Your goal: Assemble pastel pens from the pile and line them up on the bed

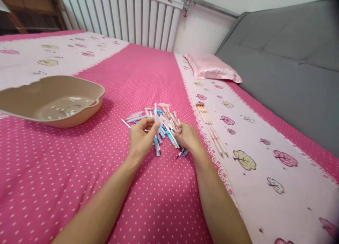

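Note:
A loose pile of pens [169, 138], in pink, white and blue, lies on the pink dotted bedspread. My left hand [141, 136] is at the pile's left side, its thumb and fingers closed around a whitish pen [155, 111] that points away from me. At the right edge of the pile, my right hand [187, 135] has its fingers bent together among the pens; what they pinch is hidden. Right of it, several peach-coloured pens [203, 115] lie side by side in a row. Nearer to me, a few pale pink-and-white pens [218, 142] lie parallel.
A beige plastic basin [63, 122] stands on the left, with small white pieces inside. A pink satin pillow [213, 68] rests by the grey padded headboard [286, 56]. Beyond the bed are a white radiator [127, 17] and a grey pipe [212, 7].

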Demonstrator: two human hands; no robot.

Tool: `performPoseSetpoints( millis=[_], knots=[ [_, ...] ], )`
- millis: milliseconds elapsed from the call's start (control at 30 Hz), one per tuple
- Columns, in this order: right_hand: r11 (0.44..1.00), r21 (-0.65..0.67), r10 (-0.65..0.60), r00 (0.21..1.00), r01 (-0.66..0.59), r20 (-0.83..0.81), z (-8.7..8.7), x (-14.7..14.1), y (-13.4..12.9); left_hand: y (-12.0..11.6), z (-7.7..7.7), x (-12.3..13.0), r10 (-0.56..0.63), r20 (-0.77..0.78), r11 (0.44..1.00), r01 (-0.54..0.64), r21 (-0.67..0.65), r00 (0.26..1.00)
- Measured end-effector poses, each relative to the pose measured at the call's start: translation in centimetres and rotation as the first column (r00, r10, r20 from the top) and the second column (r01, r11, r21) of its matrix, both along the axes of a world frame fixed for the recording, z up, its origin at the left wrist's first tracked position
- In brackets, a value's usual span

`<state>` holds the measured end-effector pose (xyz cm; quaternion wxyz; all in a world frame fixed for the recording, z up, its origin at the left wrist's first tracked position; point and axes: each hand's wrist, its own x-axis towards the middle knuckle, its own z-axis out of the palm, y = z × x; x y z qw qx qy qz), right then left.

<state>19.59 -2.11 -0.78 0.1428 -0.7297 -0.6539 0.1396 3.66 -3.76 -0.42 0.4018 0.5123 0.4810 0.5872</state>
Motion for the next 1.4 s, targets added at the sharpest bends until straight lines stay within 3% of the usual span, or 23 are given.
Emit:
performPoseSetpoints(
  millis=[267,500,733,900,1133,1267,1400],
  knots=[
    [1.0,0.012,0.022,1.0,-0.022,-0.005,0.7,0.1,-0.2,0.1,0.0,0.1,-0.006,-0.006,1.0,0.006,-0.01,1.0],
    [0.998,0.054,0.003,0.969,0.011,-0.248,0.7,1.1,0.2,0.1,-0.4,0.0,-0.061,-0.08,0.997,0.065,0.047,0.995],
    [0.999,-0.006,0.034,0.888,-0.041,-0.458,0.4,1.1,0.1,0.2,-0.6,-0.1,-0.056,-0.103,0.997,0.061,0.047,0.993],
    [0.995,-0.09,-0.033,0.703,-0.044,-0.711,1.1,1.3,-0.1,0.2,-0.6,-0.1,-0.062,-0.105,0.997,0.067,0.038,0.992],
    [0.992,-0.033,-0.003,0.245,-0.119,-0.97,2.7,1.1,-0.7,0.2,-0.6,-0.1,-0.067,-0.096,0.997,0.071,0.033,0.993],
    [0.999,0.002,0.009,0.142,-0.053,-0.99,3.0,0.7,-0.7,0.1,-0.8,0.0,-0.103,-0.164,0.994,0.109,0.027,0.981],
    [0.998,0.049,0.046,0.083,0.038,-0.996,3.3,0.4,-0.7,0.0,-1.0,0.2,-0.224,-0.292,0.972,0.236,0.007,0.93]
  ],
)
